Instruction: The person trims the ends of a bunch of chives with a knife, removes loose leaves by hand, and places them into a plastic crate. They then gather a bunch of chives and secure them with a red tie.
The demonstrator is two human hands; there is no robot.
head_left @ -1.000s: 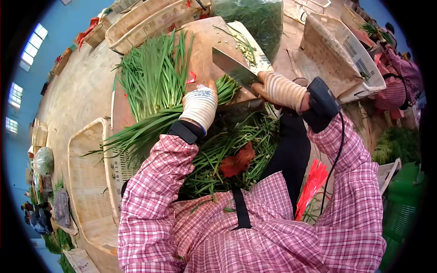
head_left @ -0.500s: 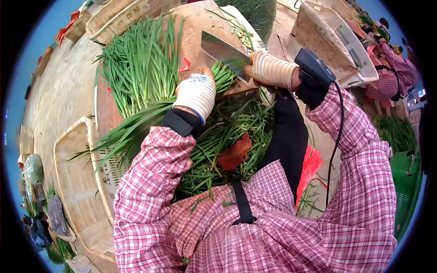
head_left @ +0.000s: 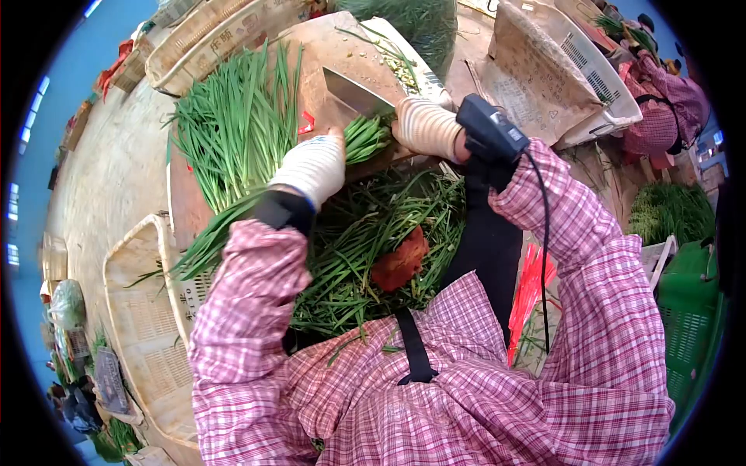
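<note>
My left hand [head_left: 313,169], in a white knitted glove, is closed around a bunch of green chives [head_left: 367,140]. The stem ends stick out to the right, while the long leaves trail down to the left past my wrist. In my gloved right hand [head_left: 427,128] is a cleaver [head_left: 356,93], its broad blade pointing up and left over the wooden board [head_left: 320,50], just beyond the stem ends. More chives [head_left: 241,116] lie in a loose pile on the board's left side. A small red strip [head_left: 307,122] lies between that pile and the cleaver.
Below the board is a heap of leaf trimmings [head_left: 350,256] with a reddish-brown piece [head_left: 400,259] on it. A cream plastic crate [head_left: 144,311] stands at left, another crate [head_left: 598,85] at upper right. Red strips [head_left: 531,295] hang by my leg. A person [head_left: 664,109] bends at far right.
My right hand and the cleaver have shifted left and slightly down. My left hand, still around the chives, has also moved a little left and down. The camera view has tilted slightly.
</note>
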